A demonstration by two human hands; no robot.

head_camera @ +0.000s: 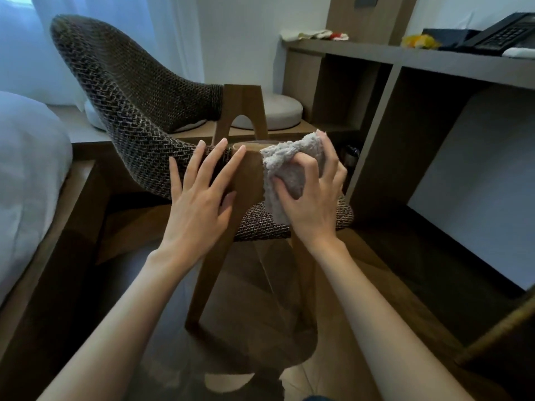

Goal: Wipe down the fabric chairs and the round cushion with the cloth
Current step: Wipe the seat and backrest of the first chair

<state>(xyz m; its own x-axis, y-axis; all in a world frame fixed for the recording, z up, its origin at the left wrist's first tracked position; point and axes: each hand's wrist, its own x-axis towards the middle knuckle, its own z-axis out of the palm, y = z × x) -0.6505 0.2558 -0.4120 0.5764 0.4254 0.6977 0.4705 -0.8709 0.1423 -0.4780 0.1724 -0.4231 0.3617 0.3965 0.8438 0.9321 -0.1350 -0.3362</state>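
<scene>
While the right hand (311,204) bunches the pale grey fluffy cloth (285,159) against the chair, we look to be in the chair-wiping part of the job. The dark brown woven-fabric chair (130,91) sits right in front. Its curved back sweeps up to the left, and the cloth is pressed at the top of the near wooden leg frame (246,180), just above the woven seat edge.

The right hand's fingers and thumb are curled round the wad and pinch it firmly, with a loose flap hanging below. The left hand (199,198) lies flat, its fingers straight and fanned, across the seam where woven fabric meets wood. It is bracing, not gripping.

By my read the cloth is on wood more than fabric, so the next move calls for sliding it left onto the weave. Firm strokes along the arm and down to the seat would follow, with the flat hand steadying the frame or lifting clear.

The round white padded cushion (279,111) waits well behind, on the low ledge beyond the far leg. I'd say it comes later.
</scene>
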